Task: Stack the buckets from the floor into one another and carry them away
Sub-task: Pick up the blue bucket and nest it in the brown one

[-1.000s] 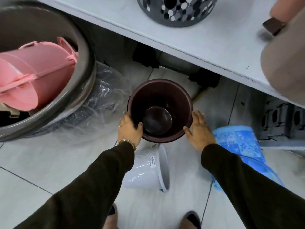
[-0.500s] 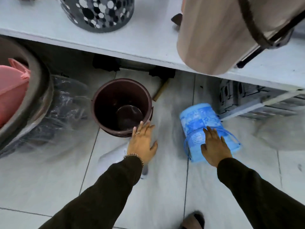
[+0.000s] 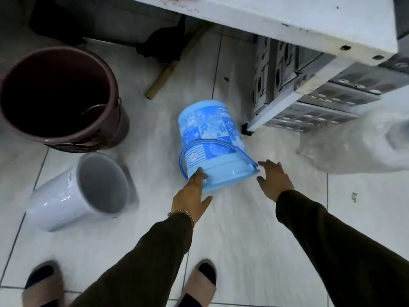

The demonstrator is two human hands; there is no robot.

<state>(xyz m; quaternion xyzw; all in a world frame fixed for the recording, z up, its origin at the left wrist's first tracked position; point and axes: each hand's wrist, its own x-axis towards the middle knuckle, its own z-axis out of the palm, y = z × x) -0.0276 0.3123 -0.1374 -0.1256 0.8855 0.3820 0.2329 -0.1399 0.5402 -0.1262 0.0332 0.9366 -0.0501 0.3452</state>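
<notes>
Buckets first: the blue bucket (image 3: 211, 142) lies on its side mid-frame on the white tile floor (image 3: 254, 229), base pointing to the upper part of the frame, mouth toward the person, thin blue bail handle (image 3: 208, 144) draped across its patterned wall. The maroon bucket (image 3: 59, 96) stands upright at the upper left, and something round sits down inside it, too dark for me to say what. The white bucket (image 3: 79, 191) lies tipped over at the lower left, mouth facing right. The left hand (image 3: 191, 193) has its fingertips on the blue rim at the lower-left edge, fingers spread and thumb out, so touching but not clamped on anything. The right hand (image 3: 274, 177) is spread open just beside the rim's right edge, and I can't tell if it actually touches. My guess is this thing is thin, light plastic: stiff enough at the rolled rim, flexy in the wall, and a bit slick with that glossy print. It's round and on its side too, so it'll probably roll if nudged. I'd take it by the rim on both sides, or hook the bail, rather than squeezing the middle. A white shelf (image 3: 276, 21) overhangs at the upper right with grey crates (image 3: 321, 96) tucked under it, so lift toward yourself.
</notes>
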